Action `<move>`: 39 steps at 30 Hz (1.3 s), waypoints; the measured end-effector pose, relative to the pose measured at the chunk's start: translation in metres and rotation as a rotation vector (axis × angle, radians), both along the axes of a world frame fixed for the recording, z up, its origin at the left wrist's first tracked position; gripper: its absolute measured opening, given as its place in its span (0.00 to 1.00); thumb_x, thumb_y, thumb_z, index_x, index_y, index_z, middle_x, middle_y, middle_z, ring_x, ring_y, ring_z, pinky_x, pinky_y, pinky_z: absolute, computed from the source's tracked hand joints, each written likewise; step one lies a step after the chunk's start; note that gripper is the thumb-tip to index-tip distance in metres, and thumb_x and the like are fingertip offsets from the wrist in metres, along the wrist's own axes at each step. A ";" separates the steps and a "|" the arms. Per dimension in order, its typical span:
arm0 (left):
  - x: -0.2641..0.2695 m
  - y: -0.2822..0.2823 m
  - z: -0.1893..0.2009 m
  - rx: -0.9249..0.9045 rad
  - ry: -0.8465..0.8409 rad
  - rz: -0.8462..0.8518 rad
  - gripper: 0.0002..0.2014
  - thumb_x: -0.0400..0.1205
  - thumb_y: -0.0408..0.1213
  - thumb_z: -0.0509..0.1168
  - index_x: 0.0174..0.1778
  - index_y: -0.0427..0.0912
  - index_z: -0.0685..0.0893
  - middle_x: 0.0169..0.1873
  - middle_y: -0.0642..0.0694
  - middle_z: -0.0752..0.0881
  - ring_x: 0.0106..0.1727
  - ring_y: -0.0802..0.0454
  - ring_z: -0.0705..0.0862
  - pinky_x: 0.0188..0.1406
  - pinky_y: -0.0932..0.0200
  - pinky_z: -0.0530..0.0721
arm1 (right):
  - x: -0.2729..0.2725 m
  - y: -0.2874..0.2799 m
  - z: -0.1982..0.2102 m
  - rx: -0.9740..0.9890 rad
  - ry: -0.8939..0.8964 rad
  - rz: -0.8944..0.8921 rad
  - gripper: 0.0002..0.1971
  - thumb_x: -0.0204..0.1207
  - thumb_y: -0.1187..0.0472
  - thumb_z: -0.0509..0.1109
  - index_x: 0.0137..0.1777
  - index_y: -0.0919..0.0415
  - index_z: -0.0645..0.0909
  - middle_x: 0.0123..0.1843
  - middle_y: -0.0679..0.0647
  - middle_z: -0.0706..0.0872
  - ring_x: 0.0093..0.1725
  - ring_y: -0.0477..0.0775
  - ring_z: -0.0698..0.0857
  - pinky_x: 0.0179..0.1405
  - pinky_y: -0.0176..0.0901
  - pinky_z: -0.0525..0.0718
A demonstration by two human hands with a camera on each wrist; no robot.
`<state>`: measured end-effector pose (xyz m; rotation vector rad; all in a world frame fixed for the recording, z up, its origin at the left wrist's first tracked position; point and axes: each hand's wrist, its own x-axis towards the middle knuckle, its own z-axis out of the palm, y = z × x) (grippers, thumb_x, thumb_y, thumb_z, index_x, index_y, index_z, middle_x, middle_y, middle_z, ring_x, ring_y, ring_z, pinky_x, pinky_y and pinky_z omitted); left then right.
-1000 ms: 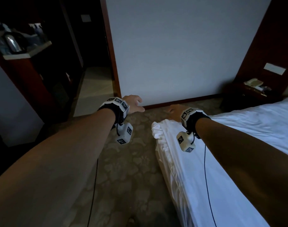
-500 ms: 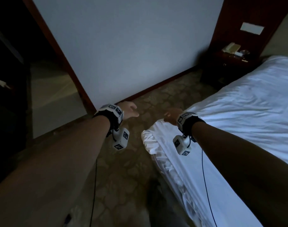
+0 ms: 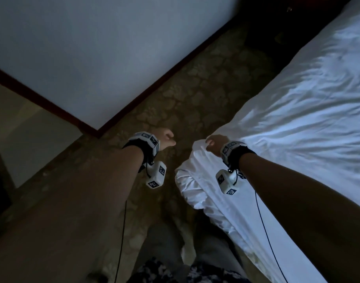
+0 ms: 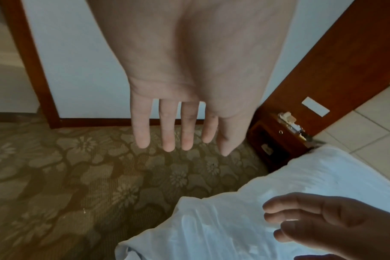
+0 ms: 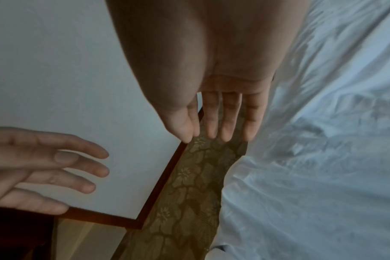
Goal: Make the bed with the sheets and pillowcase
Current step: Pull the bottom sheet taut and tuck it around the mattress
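A white sheet [image 3: 287, 123] covers the bed on the right; its bunched corner [image 3: 187, 180] hangs at the near left end of the mattress. My right hand [image 3: 214, 142] hovers just above that corner, fingers straight and holding nothing, as the right wrist view shows [image 5: 223, 123]. My left hand [image 3: 167, 137] floats over the carpet to the left of the corner, apart from the sheet, fingers extended and empty [image 4: 183, 126]. The left wrist view also shows the right hand [image 4: 327, 221] over the sheet [image 4: 211, 232]. No pillowcase is in view.
Floral brown carpet [image 3: 195, 88] fills the gap between the bed and a white wall [image 3: 93, 48] with dark red skirting. A dark wooden nightstand [image 4: 276, 140] stands by the bed's far end. My legs [image 3: 185, 262] are at the bottom.
The head view has tipped down and swung right, so the bed fills more of the picture. Both hands stay empty by the sheet corner, the right one now just above it.
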<state>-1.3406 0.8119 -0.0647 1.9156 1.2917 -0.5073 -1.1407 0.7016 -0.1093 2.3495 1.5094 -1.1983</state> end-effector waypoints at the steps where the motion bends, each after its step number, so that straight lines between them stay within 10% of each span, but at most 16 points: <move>1: 0.008 0.011 -0.011 -0.009 0.014 -0.025 0.23 0.80 0.50 0.68 0.71 0.48 0.77 0.64 0.49 0.82 0.63 0.48 0.81 0.65 0.53 0.79 | 0.003 0.007 -0.011 -0.025 0.003 -0.008 0.23 0.82 0.53 0.64 0.76 0.57 0.74 0.76 0.57 0.75 0.73 0.62 0.75 0.73 0.52 0.73; 15: 0.058 0.075 -0.228 -0.333 0.087 -0.410 0.13 0.81 0.45 0.68 0.59 0.48 0.82 0.55 0.44 0.86 0.51 0.43 0.85 0.55 0.48 0.84 | -0.049 -0.001 -0.184 -0.299 0.140 -0.591 0.19 0.80 0.53 0.67 0.70 0.49 0.77 0.71 0.53 0.80 0.67 0.57 0.80 0.67 0.49 0.79; 20: 0.046 0.066 -0.293 -0.406 0.125 -0.532 0.25 0.68 0.57 0.66 0.60 0.53 0.80 0.56 0.46 0.87 0.54 0.44 0.85 0.58 0.44 0.85 | -0.090 -0.024 -0.215 -0.282 0.051 -0.655 0.34 0.74 0.53 0.73 0.79 0.46 0.65 0.82 0.49 0.62 0.79 0.60 0.62 0.75 0.63 0.69; 24: 0.035 0.055 -0.296 -0.432 0.059 -0.644 0.29 0.76 0.47 0.71 0.73 0.44 0.74 0.57 0.52 0.78 0.57 0.51 0.78 0.60 0.53 0.78 | -0.118 -0.035 -0.239 -0.260 -0.014 -0.672 0.38 0.71 0.50 0.77 0.79 0.40 0.63 0.83 0.42 0.55 0.83 0.55 0.52 0.73 0.81 0.59; 29: 0.018 0.043 -0.323 -0.348 0.080 -0.832 0.17 0.74 0.41 0.75 0.59 0.46 0.86 0.52 0.42 0.89 0.54 0.41 0.87 0.58 0.47 0.84 | -0.133 -0.040 -0.257 -0.147 -0.190 -0.851 0.10 0.77 0.54 0.71 0.57 0.49 0.85 0.65 0.46 0.81 0.68 0.55 0.76 0.66 0.57 0.77; 35: -0.008 0.032 -0.317 -0.262 0.070 -0.957 0.06 0.78 0.38 0.70 0.46 0.46 0.91 0.39 0.50 0.85 0.46 0.49 0.84 0.47 0.63 0.76 | -0.156 -0.049 -0.231 -0.139 -0.161 -0.817 0.12 0.81 0.49 0.66 0.57 0.51 0.88 0.55 0.53 0.88 0.51 0.55 0.85 0.48 0.42 0.81; 39: -0.031 0.028 -0.311 -0.266 0.016 -0.794 0.09 0.78 0.40 0.65 0.40 0.41 0.87 0.38 0.41 0.87 0.45 0.40 0.86 0.45 0.52 0.81 | -0.201 -0.066 -0.215 -0.149 -0.115 -0.838 0.13 0.82 0.48 0.64 0.58 0.49 0.87 0.54 0.55 0.87 0.51 0.57 0.85 0.49 0.45 0.83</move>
